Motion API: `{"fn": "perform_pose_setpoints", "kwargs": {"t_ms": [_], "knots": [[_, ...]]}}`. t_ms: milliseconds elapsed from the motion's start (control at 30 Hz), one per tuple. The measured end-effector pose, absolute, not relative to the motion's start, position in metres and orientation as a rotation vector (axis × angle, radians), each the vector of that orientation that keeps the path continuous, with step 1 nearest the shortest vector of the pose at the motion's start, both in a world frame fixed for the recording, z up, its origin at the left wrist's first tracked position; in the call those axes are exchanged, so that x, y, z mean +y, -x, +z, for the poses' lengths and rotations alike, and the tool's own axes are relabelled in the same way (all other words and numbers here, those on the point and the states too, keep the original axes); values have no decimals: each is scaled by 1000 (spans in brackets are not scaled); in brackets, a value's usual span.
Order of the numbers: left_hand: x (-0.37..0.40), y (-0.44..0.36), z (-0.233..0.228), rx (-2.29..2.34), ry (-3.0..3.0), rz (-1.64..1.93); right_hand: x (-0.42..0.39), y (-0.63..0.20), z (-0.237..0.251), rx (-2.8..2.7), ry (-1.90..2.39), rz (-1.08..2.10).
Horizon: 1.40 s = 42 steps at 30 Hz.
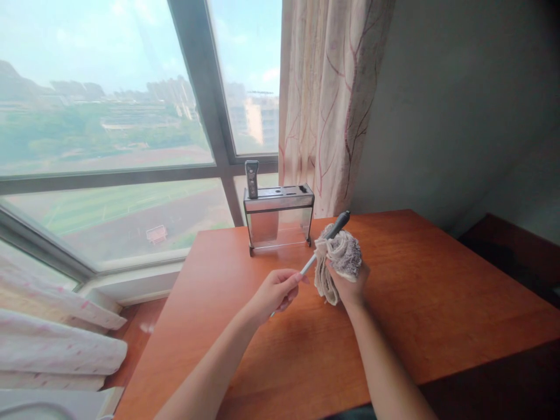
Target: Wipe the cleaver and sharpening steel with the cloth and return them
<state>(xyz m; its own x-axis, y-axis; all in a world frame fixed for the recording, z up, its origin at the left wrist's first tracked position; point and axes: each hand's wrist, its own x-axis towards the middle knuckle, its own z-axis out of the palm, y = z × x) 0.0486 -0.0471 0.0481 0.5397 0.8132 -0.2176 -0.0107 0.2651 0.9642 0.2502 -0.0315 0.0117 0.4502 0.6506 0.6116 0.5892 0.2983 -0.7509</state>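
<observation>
Over the table, my left hand (282, 289) is closed around the thin pale shaft of a dark-handled rod (310, 262), which looks like a honing steel. The shaft slants from lower left to upper right, and its dark handle (339, 223) sticks out above a cloth. My right hand (352, 286) grips this bunched beige and grey cloth (341, 254), which wraps around the rod near the handle. Part of the cloth hangs below. The right fingers are mostly hidden. Behind my hands stands a clear-sided knife block (280, 201), with one dark handle (252, 178) upright in its left slot.
The reddish-brown wooden table (394, 303) extends to both sides of my hands. Beyond it are a window (109, 116) and a patterned curtain (328, 105). More curtain fabric (56, 344) hangs at the lower left. A grey wall (437, 105) rises at the right.
</observation>
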Motion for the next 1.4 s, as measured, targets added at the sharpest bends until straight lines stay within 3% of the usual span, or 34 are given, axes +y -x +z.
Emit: {"fn": "perform_pose_setpoints", "kwargs": {"t_ms": [233, 667, 1133, 1233, 1400], "knots": [[-52, -65, 38, 924, -1296, 813, -27, -238, 25, -1078, 1303, 256], [-52, -55, 49, 794, -1035, 633, -28, -251, 6, -1091, 1340, 179], [-53, -56, 52, 763, -1041, 705, -23, -237, 12, -616, 881, 923], [-56, -64, 50, 842, -1136, 754, -24, -233, 15, -710, 970, 841], [-61, -68, 52, 875, -1188, 721, -27, -235, 21, -954, 1245, 399]]}}
